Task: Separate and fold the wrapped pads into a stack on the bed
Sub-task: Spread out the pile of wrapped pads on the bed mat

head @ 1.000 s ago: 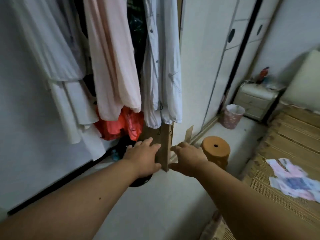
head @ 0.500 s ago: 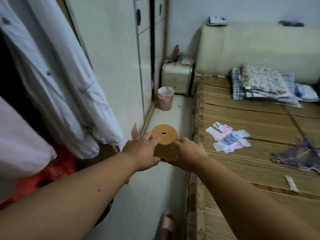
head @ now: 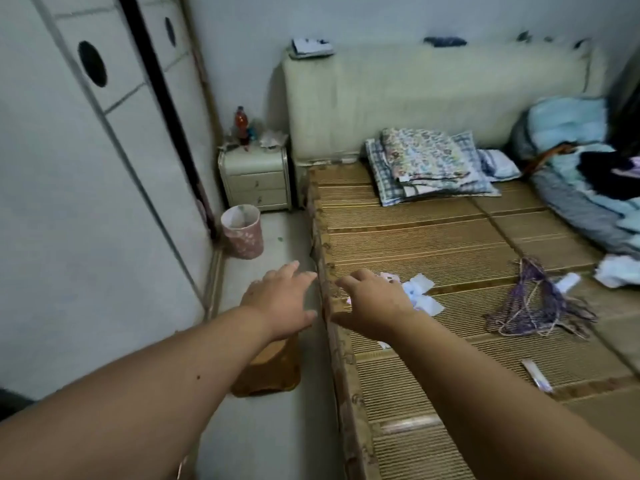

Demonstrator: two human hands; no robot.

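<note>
Several wrapped pads (head: 420, 294) in white, pink and blue wrappers lie in a loose bunch on the bed's bamboo mat (head: 433, 237), near its left edge. My right hand (head: 372, 301) hovers over the left part of that bunch with fingers spread, hiding some of it, and holds nothing. My left hand (head: 282, 301) is stretched out beside it, over the floor gap next to the bed, fingers apart and empty. One more slim wrapped item (head: 536, 375) lies alone lower right on the mat.
An orange round stool (head: 270, 368) stands on the floor under my left wrist. A pink waste bin (head: 242, 232) and a nightstand (head: 256, 180) sit farther along the wardrobe. Purple cords (head: 536, 306), folded cloths (head: 429, 164) and bedding (head: 585, 174) lie on the bed.
My view has swung from the open wardrobe to the bed. Both hands let go of the cardboard piece, passed the orange stool and now reach toward the pads.
</note>
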